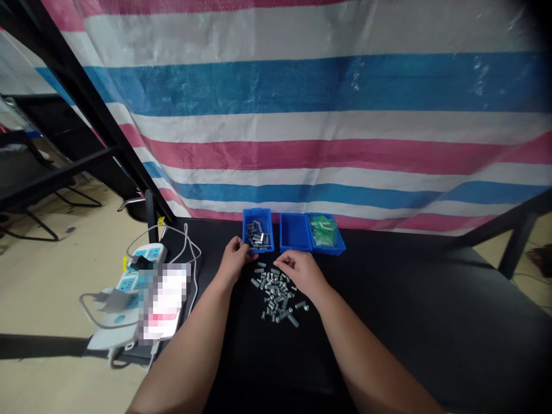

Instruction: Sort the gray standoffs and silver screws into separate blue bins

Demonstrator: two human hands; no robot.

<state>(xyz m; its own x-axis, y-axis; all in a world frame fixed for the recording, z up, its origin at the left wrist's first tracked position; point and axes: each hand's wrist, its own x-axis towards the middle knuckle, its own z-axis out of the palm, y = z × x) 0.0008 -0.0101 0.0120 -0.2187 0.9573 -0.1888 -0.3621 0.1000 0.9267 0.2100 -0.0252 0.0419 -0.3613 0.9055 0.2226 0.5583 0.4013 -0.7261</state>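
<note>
Loose metal pieces lie just bodyward of both hands, long axes pointing every way. The right hand is nearer, fingertips drawn close together at their far edge; the left hand curls by the leftmost blue bin's near corner. Whether either grips anything, I can't tell.

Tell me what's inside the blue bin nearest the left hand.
Inside the bin lies a loose heap of metal pieces, pointing various ways. The lower pieces, and the bin's floor beneath the heap, are covered by those on top.
</note>
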